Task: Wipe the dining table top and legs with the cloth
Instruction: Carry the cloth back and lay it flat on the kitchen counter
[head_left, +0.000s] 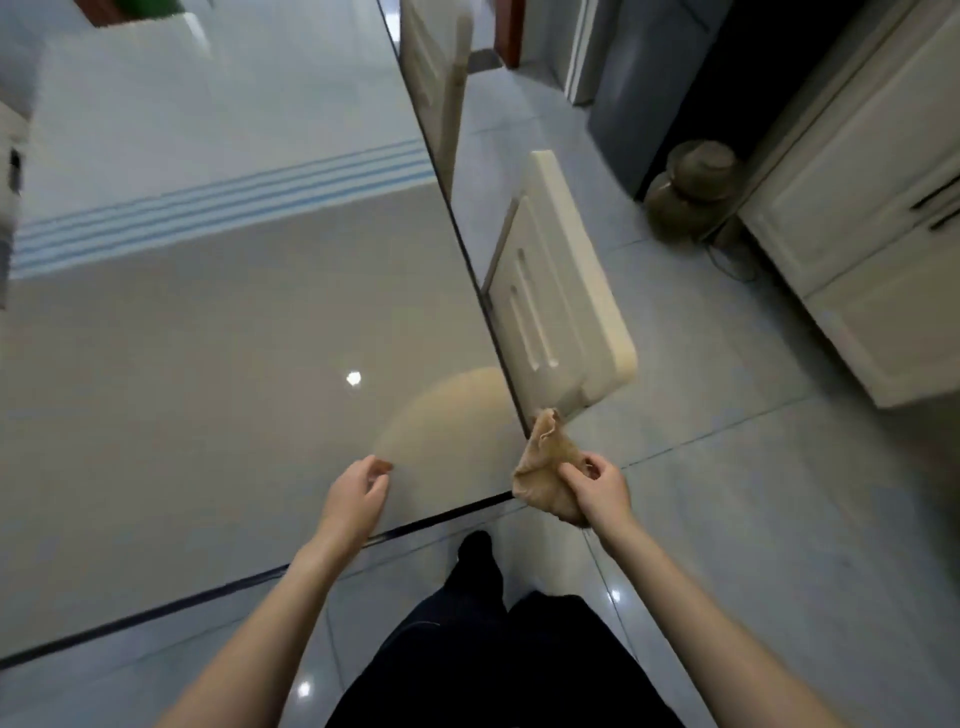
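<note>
The glossy dining table top (218, 338) fills the left and middle of the head view, with its near right corner just in front of me. My right hand (597, 486) grips a crumpled tan cloth (545, 467) just off that corner, beside the table's right edge. My left hand (358, 493) hovers over the near edge of the top with fingers loosely curled, holding nothing. The table legs are hidden below the top.
A cream chair (561, 291) is tucked in along the table's right edge, with another chair (436, 78) further back. White cabinets (857, 208) line the right wall, and a brown pot (691, 187) stands on the tiled floor (727, 493).
</note>
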